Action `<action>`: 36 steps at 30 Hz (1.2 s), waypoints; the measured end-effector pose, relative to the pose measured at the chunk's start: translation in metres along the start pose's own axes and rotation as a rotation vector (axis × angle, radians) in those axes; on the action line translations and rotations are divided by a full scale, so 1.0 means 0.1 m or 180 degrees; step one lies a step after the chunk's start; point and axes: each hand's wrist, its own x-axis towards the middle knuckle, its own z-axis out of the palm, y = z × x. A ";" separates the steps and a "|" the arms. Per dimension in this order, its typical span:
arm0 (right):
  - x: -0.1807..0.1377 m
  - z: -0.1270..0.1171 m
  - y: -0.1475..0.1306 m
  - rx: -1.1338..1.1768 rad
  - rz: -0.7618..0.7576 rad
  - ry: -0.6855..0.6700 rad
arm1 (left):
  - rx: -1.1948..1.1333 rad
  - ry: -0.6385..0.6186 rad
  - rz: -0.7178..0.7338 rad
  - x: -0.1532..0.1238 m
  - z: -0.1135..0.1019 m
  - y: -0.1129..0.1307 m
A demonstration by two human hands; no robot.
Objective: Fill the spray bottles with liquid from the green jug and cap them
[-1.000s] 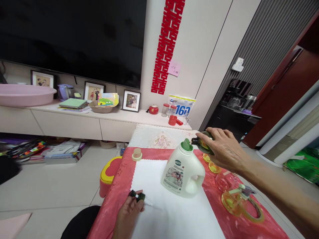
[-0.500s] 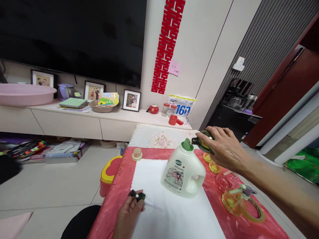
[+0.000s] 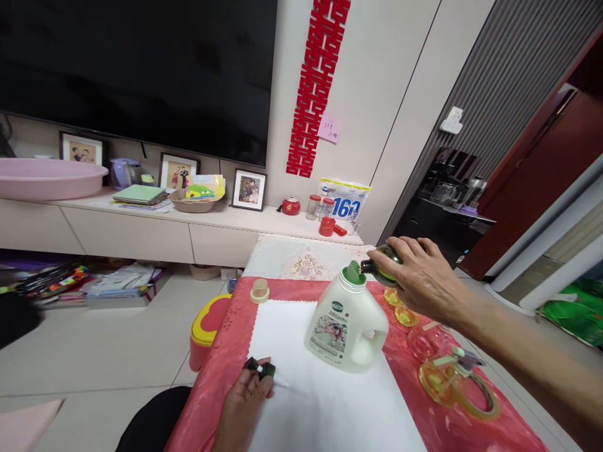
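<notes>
Right fingers around tilted green bottle.

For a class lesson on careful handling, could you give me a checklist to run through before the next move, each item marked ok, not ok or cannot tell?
1. Jug upright on the sheet: ok.
2. Cap off the jug: ok.
3. Bottle gripped by the right hand: ok.
4. Bottle neck at the spout: ok.
5. Dropper in the left hand: ok.
6. Dropper tip clear of the sheet: cannot tell, blurred.
</notes>
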 end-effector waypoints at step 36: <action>0.21 -0.20 0.05 -0.0651 -0.0703 0.0111 | 0.0044 0.0157 -0.0295 -0.16 0.20 0.36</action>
